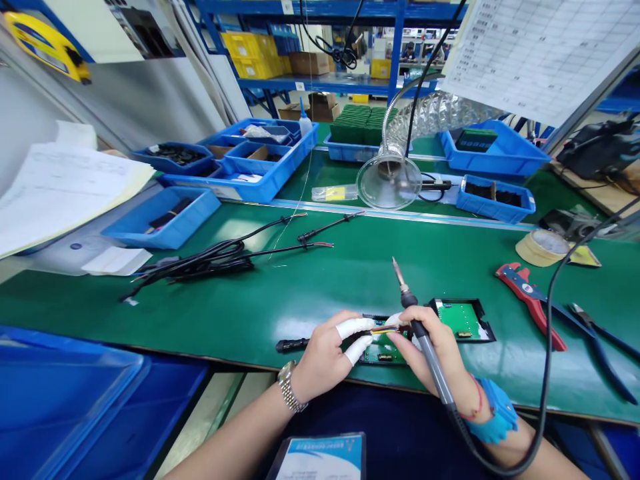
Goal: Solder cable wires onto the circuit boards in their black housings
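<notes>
My left hand [323,357], with white finger cots on thumb and forefinger, is closed on a black cable [292,345]. The cable's thin coloured wires [383,329] stick out to the right, and the fingertips of my right hand [440,343] pinch their far ends. That same hand also holds a soldering iron [434,375], its metal tip pointing up and away from the wires. Beneath both hands lies a green circuit board [384,358] in a black case, partly hidden by the fingers. A second cased board [457,319] sits just right of it.
Black cables [215,257] lie at the left. Red-handled wire strippers [531,300], cutters [605,330] and a tape roll [543,247] are at the right. A clear fume funnel [389,183] stands behind, among blue bins [280,177]. The iron's cord [549,333] loops past my right wrist.
</notes>
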The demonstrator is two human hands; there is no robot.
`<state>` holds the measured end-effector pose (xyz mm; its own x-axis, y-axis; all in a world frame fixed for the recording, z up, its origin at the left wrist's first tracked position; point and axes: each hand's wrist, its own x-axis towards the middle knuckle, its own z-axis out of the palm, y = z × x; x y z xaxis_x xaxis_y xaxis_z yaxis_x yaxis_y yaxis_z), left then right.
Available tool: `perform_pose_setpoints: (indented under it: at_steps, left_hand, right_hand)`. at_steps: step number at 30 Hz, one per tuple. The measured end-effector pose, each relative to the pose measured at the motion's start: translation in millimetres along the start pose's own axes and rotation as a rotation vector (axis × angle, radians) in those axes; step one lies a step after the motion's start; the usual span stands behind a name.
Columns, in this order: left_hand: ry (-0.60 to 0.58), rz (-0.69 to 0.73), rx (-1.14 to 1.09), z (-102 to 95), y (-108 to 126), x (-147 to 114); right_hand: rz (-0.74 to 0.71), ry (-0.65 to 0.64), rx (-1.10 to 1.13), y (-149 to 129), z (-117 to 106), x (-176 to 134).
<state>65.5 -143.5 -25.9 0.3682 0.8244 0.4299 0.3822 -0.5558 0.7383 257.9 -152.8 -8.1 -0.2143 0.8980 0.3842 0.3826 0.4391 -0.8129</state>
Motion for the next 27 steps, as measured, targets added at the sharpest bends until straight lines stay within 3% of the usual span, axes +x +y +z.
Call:
perform_pose_setpoints:
  at_steps: [4,9,13,16,21,27]
  left_hand:
    - [-0.040,-0.024,-0.017,-8.9,4.7,2.1]
    - [-0.293,-0.223,-0.217,-27.1,12.3,18.9]
    - [-0.408,-0.270,-0.242,-32.8,13.7,31.1]
    - [-0.383,-0.200,-0.153,-30.5,14.8,33.5]
    - [-0.199,-0.028,0.071,-20.5,15.8,27.1]
    - [-0.117,0.008,0.120,-16.5,15.4,23.6]
  right_hand:
    - [-0.005,0.010,0.025,-1.1,-0.2,1.2]
    - [-0.029,0.064,0.057,-5.4,-0.3,5.8]
    - [0.049,0.107,0.122,-5.1,0.3,8.3]
    - [0.136,0.117,0.199,-2.5,1.1,8.1]
    - [0.200,0.144,0.211,-1.5,0.8,7.4]
    - [0.249,0.142,0.289,-4.2,-2.1,7.5]
